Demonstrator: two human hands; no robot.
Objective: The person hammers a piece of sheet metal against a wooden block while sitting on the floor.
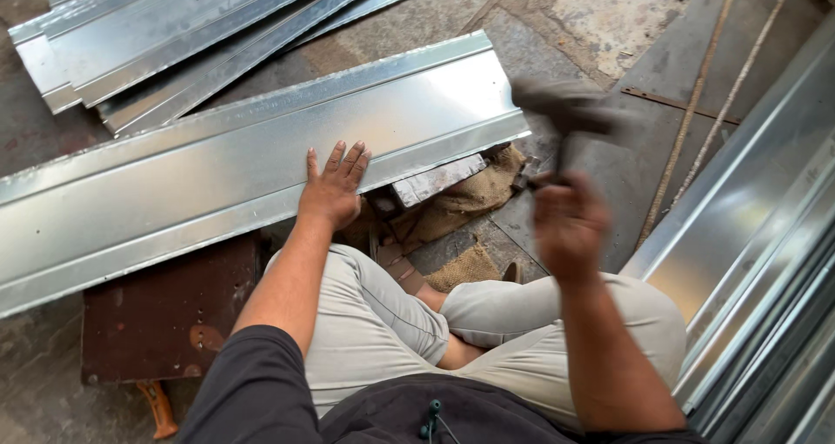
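Your left hand (332, 192) lies flat on the panel's (217, 174) near edge. Your right hand (570, 227) holds the hammer (570, 113) above the floor (600, 18), right of the panel. More sheets (174, 35) lie stacked behind it.

The person wears a dark short-sleeved shirt (261, 392) and light grey trousers (374, 331).
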